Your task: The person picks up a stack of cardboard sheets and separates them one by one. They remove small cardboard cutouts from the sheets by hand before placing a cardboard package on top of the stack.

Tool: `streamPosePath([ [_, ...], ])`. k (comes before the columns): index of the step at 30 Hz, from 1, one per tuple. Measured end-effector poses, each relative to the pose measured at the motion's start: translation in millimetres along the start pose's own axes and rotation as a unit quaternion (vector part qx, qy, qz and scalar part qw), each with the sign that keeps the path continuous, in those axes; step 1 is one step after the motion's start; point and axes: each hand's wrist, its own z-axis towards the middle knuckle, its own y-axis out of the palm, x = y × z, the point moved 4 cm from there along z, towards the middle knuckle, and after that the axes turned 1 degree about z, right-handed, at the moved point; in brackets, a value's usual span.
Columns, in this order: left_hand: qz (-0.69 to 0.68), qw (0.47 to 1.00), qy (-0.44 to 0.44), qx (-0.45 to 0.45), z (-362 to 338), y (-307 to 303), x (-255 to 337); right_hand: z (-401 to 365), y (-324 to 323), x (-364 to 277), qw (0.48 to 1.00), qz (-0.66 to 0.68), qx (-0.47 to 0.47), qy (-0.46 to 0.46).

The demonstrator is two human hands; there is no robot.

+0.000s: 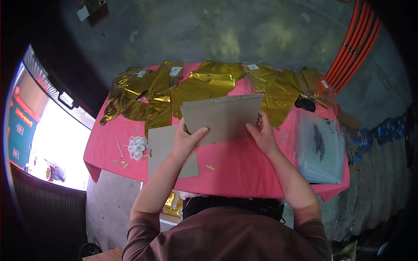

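Observation:
Between my two hands, a small stack of grey-brown cardboard sheets (pixel 226 117) is held up over the pink-covered table (pixel 235 174). My left hand (pixel 189 137) grips the lower left corner, thumb on the front face. On the right edge, my right hand (pixel 262 132) holds with its thumb in front and its fingers curled at the edge. Another grey sheet (pixel 167 152) lies flat on the cloth beneath my left forearm. Beside it is a bundle of white ribbon or cord (pixel 137 147), with small beige pieces (pixel 210 167) scattered about.
Gold foil pieces (pixel 209 80) with white labels spread along the far side. A stack of clear plastic bags (pixel 320 150) lies at the right, near a black object (pixel 305 103). Red pipes (pixel 355 43) run along the floor beyond; blue water bottles (pixel 385 130) stand right.

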Motion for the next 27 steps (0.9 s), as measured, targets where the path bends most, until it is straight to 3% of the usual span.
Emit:
streamPosePath([
  [6,0.011,1.0,-0.006,-0.014,-6,0,-4,0,-2,4,0.997,0.069,-0.019,0.043],
  [11,0.016,0.999,-0.033,-0.013,-8,6,-5,-3,2,-13,0.999,-0.002,-0.031,-0.02],
  [15,0.043,0.998,-0.02,-0.029,-7,4,-2,-9,2,-27,0.998,-0.037,-0.053,-0.011],
  [18,0.003,1.0,0.016,-0.016,-8,2,11,-11,-4,-27,0.998,-0.018,-0.056,0.015],
  [21,0.001,0.999,0.045,0.001,-8,3,21,-10,-7,-38,0.996,0.083,-0.015,0.04],
  [23,0.031,0.996,0.086,0.015,-6,7,32,-5,-12,-43,0.999,0.017,-0.005,0.034],
  [27,-0.007,0.996,0.088,0.03,-5,15,47,13,-9,-81,0.997,-0.071,-0.012,0.012],
])
